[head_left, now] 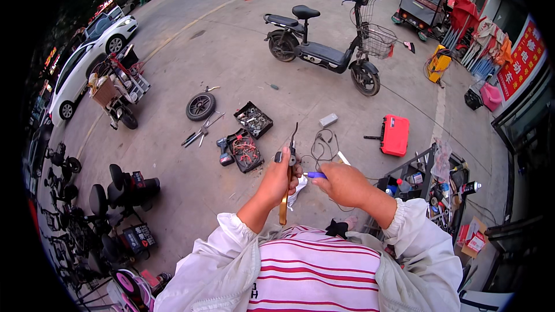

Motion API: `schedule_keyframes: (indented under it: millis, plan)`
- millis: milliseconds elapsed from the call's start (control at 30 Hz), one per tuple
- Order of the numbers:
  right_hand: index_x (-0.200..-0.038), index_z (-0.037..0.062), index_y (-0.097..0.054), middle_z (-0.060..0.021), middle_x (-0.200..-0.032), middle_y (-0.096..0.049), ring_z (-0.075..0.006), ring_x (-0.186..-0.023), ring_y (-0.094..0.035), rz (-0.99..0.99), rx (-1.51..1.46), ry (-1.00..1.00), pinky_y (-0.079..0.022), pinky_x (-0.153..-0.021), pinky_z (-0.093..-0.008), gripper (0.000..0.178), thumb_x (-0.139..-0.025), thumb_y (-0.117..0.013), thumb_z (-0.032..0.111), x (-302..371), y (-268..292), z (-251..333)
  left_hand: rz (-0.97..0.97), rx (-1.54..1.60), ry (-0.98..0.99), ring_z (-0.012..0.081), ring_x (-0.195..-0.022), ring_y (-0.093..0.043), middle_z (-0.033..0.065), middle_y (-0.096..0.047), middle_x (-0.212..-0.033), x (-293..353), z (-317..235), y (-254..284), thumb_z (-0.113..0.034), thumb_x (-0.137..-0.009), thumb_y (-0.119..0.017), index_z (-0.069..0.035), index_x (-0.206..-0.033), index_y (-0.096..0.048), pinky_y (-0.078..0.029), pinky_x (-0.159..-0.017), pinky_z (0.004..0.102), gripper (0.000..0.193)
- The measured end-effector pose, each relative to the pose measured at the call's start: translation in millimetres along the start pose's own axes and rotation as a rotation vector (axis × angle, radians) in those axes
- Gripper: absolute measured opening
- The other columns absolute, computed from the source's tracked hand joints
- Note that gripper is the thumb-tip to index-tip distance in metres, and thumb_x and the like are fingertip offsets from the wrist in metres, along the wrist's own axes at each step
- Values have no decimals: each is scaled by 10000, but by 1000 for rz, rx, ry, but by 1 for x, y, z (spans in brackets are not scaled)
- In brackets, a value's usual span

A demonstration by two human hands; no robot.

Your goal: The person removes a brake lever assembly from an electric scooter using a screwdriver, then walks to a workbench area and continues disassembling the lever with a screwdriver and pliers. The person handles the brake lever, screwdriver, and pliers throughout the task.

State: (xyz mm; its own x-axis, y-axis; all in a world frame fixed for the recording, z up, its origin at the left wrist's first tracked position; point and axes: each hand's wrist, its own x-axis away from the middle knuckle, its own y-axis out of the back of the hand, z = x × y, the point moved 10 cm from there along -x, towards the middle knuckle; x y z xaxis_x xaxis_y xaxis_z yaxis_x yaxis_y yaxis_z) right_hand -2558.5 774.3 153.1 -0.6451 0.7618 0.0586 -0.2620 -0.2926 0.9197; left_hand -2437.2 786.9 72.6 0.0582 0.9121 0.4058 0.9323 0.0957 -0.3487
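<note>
My left hand [276, 179] is closed round a brake lever [283, 212] in front of my chest. Its gold-coloured blade points down toward me, and a thin dark curved piece rises from its black body. My right hand [345, 184] grips a small screwdriver [315, 175] by its purple-blue handle. The screwdriver's tip points left, at the brake lever's body beside my left fingers; whether it sits in a screw is too small to tell. Beneath my hands, a white crumpled cloth or bag [297, 192] shows on the ground.
Two open black toolboxes [245, 151] hold small parts and red wires, beside a cordless drill [225, 151]. Beyond them lie pliers [203, 132] and a small wheel [200, 106]. A red case [395, 135] stands right, near a cluttered tool cart [442, 190]. An electric scooter [326, 52] is parked ahead.
</note>
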Motion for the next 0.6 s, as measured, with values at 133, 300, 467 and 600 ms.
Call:
schedule_keyframes:
  millis: [133,300,467,600]
  plan:
    - [-869,38,-555,-124,-943,-626,-329,-826,-645,-168,232,132,-507,-663,-449,227,-896,-614,256,6,17,28,69,262,231,117,-478,-393,64,-511,-767,5,23,-6,-702,-931,-363,-50,-1040,-519,-317,-412,251,679]
    - [-859,37,-548,-125,-936,-623,-319,-823,-652,-144,207,30,-507,-634,-461,245,-879,-629,268,11,8,22,40,255,258,115,-476,-387,63,-511,-764,8,30,1,-707,-929,-357,-51,-1039,-518,-318,-416,250,684]
    - [-884,47,-556,-119,-916,-608,-312,-822,-644,73,-149,-49,-497,-677,-443,255,-867,-636,288,13,-5,-6,1,-2,-18,109,-468,-376,63,-506,-750,22,5,4,-706,-931,-350,-53,-1031,-517,-304,-407,244,681]
    - [-941,66,-577,-119,-923,-599,-328,-819,-622,-185,74,143,-485,-665,-432,259,-846,-675,285,27,25,32,38,255,184,104,-464,-372,52,-510,-741,21,29,5,-697,-940,-335,-52,-1022,-514,-289,-398,240,674]
